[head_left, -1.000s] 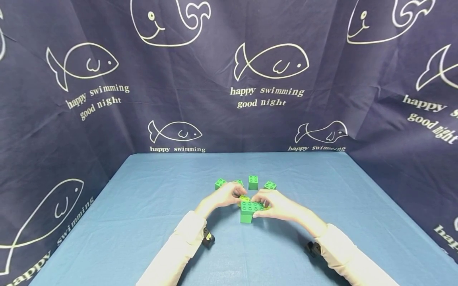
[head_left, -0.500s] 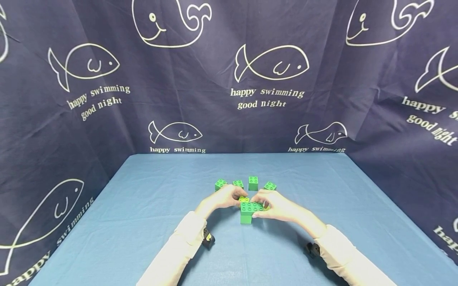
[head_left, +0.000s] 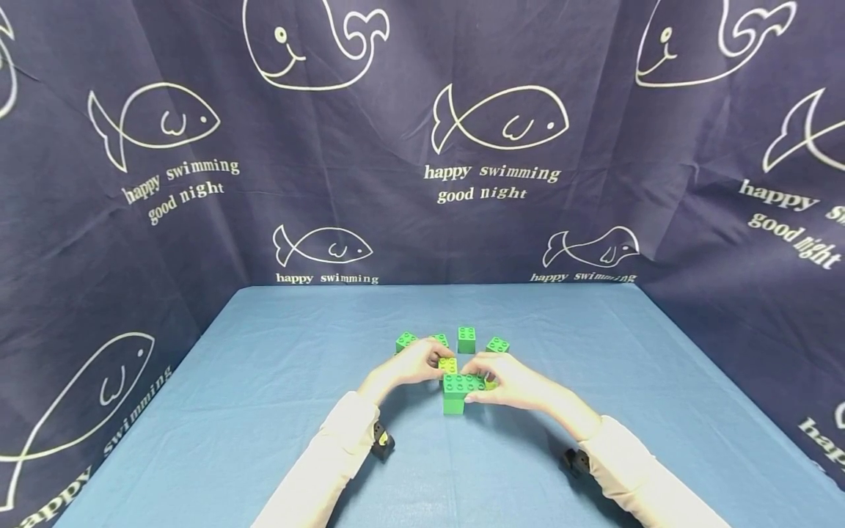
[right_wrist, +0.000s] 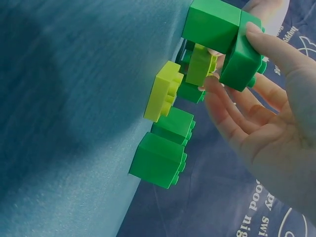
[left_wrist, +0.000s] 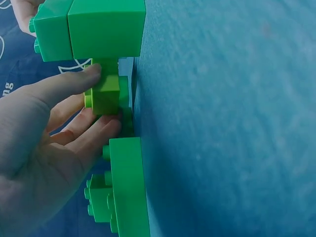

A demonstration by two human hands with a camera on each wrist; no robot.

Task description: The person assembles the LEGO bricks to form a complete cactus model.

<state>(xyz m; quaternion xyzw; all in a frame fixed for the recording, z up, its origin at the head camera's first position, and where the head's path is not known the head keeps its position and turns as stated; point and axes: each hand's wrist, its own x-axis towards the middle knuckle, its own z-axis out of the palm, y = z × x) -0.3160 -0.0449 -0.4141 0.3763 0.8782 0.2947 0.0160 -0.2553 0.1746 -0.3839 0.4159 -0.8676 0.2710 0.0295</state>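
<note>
Green plastic forms the long brick in front of you, near the middle of the counter. Its long axis runs left to right, roughly parallel with the counter's far edge, and its two rows of studs point up. Its left end sits on a squarer green block; its right end reaches beyond that support, and your right grip is clamped on it, thumb along the near face and fingers behind.

Your left grip is clamped on a yellow-green brick, thumb and fingers on opposite sides. This brick lies just behind the left part of the long one, studs up as well; you cannot tell its full length, since it is partly covered, or whether the two touch.

A second yellow brick lies near your right fingers. Beyond both hands, four green blocks spread in a shallow arc, limiting room on the far side. Between your forearms, blue cloth runs from the squarer block toward you, and wider stretches lie outside each arm, up to the side edges. A dark fish-print curtain rises at the far edge.
</note>
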